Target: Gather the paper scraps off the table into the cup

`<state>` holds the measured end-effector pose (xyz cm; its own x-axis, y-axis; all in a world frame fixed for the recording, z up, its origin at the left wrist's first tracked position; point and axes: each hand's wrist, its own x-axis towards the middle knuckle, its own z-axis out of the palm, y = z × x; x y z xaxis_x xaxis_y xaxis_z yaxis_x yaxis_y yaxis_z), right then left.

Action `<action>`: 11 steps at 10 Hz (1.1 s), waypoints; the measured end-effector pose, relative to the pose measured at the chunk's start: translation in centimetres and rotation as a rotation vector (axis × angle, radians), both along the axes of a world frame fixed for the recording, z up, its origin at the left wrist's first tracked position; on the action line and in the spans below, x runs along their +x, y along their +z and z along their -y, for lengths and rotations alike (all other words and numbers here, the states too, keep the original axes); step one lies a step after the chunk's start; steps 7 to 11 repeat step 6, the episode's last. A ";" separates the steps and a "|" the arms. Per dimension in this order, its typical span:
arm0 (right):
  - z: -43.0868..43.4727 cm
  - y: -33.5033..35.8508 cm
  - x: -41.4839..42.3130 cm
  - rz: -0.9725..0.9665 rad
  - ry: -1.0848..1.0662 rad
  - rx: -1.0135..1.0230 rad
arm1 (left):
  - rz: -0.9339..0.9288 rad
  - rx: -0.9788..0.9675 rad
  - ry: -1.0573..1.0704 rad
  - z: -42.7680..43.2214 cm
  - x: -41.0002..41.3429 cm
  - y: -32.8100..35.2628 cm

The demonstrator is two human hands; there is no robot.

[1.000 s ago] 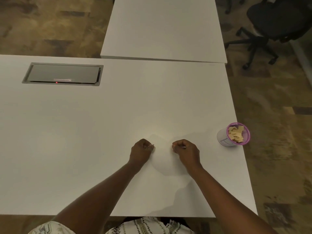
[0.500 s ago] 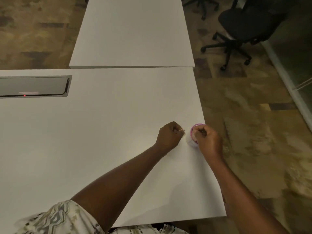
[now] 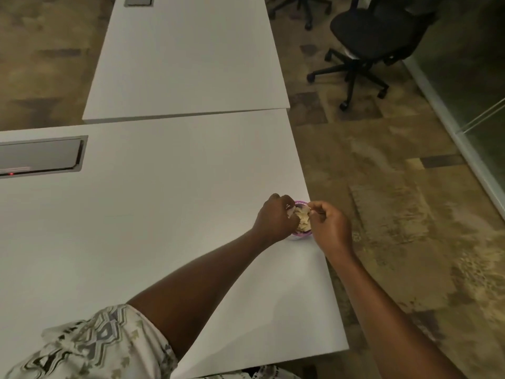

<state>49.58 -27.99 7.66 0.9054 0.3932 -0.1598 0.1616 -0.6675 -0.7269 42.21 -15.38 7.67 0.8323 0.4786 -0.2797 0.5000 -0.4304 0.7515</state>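
A small cup with a purple rim [image 3: 301, 235] stands at the right edge of the white table [image 3: 169, 214], holding several tan paper scraps [image 3: 304, 219]. My left hand [image 3: 275, 220] is against the cup's left side, its fingertips pinched on a pale paper scrap [image 3: 290, 212] over the rim. From the right, my right hand [image 3: 330, 228] hovers at the cup with thumb and finger pinched on a thin sliver of paper. Both hands hide most of the cup's wall. No loose scraps show on the tabletop.
The table's right edge runs just beside the cup, with patterned carpet [image 3: 396, 214] below. A grey cable hatch [image 3: 41, 157] is set into the table at the far left. A second white table [image 3: 188, 58] adjoins at the back. A black office chair [image 3: 374, 36] stands at the back right.
Both hands moved right from the table's middle to the cup, each pinching a scrap. The right hand arrived first, then the left. The view swung to the right.
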 end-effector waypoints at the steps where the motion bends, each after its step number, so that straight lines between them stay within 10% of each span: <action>1: 0.3 0.1 -0.1 0.008 -0.006 0.020 | 0.034 0.090 -0.076 0.4 0.0 0.3; 11: 0.9 0.3 -1.4 0.029 -0.014 0.005 | 0.115 0.251 -0.233 0.7 -1.8 -0.8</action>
